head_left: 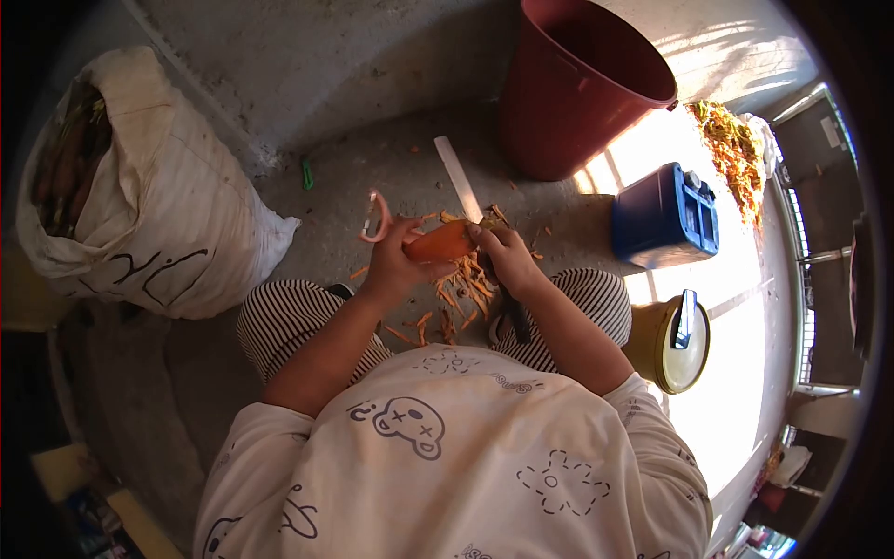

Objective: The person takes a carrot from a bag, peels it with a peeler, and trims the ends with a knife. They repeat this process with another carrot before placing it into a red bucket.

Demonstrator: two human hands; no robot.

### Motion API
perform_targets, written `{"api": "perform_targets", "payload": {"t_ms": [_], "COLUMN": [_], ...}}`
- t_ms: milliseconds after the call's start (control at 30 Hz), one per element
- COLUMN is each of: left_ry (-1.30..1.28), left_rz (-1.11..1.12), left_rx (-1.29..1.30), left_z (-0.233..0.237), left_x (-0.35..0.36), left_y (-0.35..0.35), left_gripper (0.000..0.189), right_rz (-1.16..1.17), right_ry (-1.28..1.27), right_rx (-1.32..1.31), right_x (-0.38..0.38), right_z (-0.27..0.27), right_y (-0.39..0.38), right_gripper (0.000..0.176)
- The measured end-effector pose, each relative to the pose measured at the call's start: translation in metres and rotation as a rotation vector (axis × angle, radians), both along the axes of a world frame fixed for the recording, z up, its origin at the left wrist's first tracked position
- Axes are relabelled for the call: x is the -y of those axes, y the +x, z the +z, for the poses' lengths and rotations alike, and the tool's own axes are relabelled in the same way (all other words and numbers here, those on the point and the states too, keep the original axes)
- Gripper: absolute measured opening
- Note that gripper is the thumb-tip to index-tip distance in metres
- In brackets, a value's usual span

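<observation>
My left hand [399,265] is wrapped round a thick orange carrot [440,244], with a pink peeler [378,222] sticking out beside its fingers. The carrot lies crosswise between my hands. My right hand [507,256] is closed on a long knife, at the carrot's right end, with the thumb touching it. The pale blade [457,179] points away from me, and a dark handle [515,317] shows below the hand. Orange peelings [470,284] are scattered on the floor beneath the carrot.
At the left, a white sack [186,205] holds carrots. A green object [307,174] lies on the floor. A red bucket [573,102], blue jerrycan [652,219] and yellow bucket [656,345] with a phone [685,320] stand right. Peelings [731,149] are heaped farther off.
</observation>
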State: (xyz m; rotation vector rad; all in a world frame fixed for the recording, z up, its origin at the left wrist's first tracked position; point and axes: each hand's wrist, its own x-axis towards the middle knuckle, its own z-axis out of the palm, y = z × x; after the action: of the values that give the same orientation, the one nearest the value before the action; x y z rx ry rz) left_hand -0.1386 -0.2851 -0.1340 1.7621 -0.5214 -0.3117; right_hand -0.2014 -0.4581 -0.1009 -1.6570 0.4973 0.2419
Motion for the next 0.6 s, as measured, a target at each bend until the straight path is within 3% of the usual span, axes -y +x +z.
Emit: {"api": "perform_targets", "payload": {"t_ms": [67,100,200,300,467,600], "left_ry": [0.073,0.149,0.317,0.390,0.406,0.403], "left_rz": [-0.049,-0.088,-0.188,-0.256,-0.340,-0.459], "left_rx": [0.308,0.248,0.130,0.104,0.020,-0.312], "left_z": [0.007,0.011,0.019,0.020,0.020,0.030], "left_x": [0.006,0.006,0.005,0.005,0.001,0.001], "left_y": [0.002,0.001,0.001,0.001,0.007,0.012], "left_gripper": [0.049,0.046,0.036,0.031,0.034,0.030], "right_rz": [0.001,0.002,0.163,0.240,0.278,0.295], "right_ry": [0.132,0.198,-0.157,-0.408,-0.492,-0.413], "right_rx": [-0.030,-0.044,0.175,0.290,0.350,0.407], "right_x": [-0.004,-0.005,0.004,0.008,0.011,0.010], "right_z": [0.004,0.004,-0.015,-0.014,-0.014,-0.020], "right_y": [-0.003,-0.003,-0.003,-0.003,-0.002,-0.001], "right_gripper": [0.048,0.050,0.065,0.065,0.066,0.064]}}
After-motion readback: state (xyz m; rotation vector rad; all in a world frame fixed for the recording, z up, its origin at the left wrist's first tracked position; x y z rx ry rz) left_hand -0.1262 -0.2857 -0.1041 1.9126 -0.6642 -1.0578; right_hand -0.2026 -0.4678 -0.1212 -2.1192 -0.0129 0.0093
